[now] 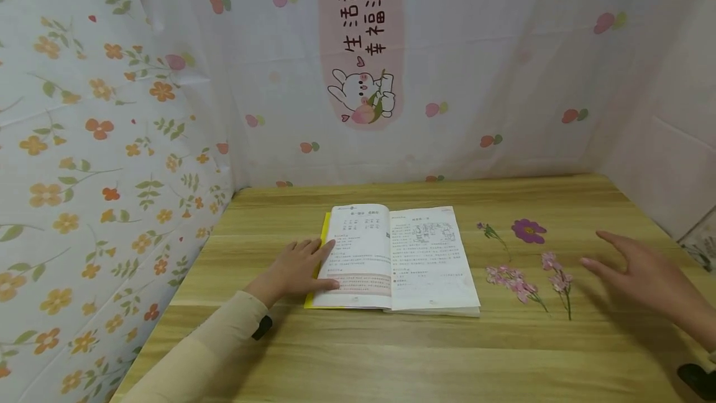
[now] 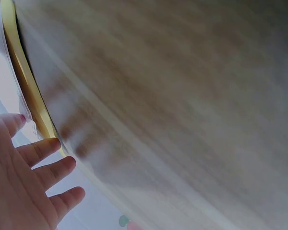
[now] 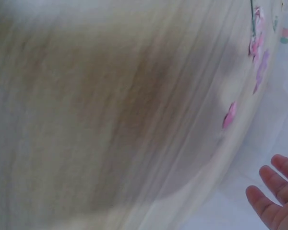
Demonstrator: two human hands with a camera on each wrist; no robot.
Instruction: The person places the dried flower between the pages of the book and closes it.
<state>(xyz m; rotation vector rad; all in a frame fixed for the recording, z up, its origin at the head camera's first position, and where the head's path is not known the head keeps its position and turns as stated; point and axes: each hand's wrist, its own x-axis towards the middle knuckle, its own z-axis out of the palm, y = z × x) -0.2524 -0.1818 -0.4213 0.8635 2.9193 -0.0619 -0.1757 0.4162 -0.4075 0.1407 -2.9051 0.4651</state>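
Observation:
An open book (image 1: pixel 431 272) with printed pages and a yellow cover edge lies flat on the table. My left hand (image 1: pixel 299 266) rests at the book's left side, its thumb over the left page. In the left wrist view its fingers are spread and fairly straight beside the yellow cover edge (image 2: pixel 32 98). Right of the book lie a purple flower (image 1: pixel 528 231), a small dark-headed sprig (image 1: pixel 489 231) and two pink flower sprigs, one slanted (image 1: pixel 520 288), one more upright (image 1: pixel 560 282). To their right hovers my right hand (image 1: pixel 649 275), fingers extended, holding nothing.
Beneath everything is a wood-grain table (image 1: pixel 347 353). A white curtain (image 1: pixel 475 61) with fruit prints and a rabbit picture hangs behind it. Another curtain (image 1: pixel 128 160), with orange flowers, runs along the left edge. A pale wall (image 1: pixel 682 98) stands at the right.

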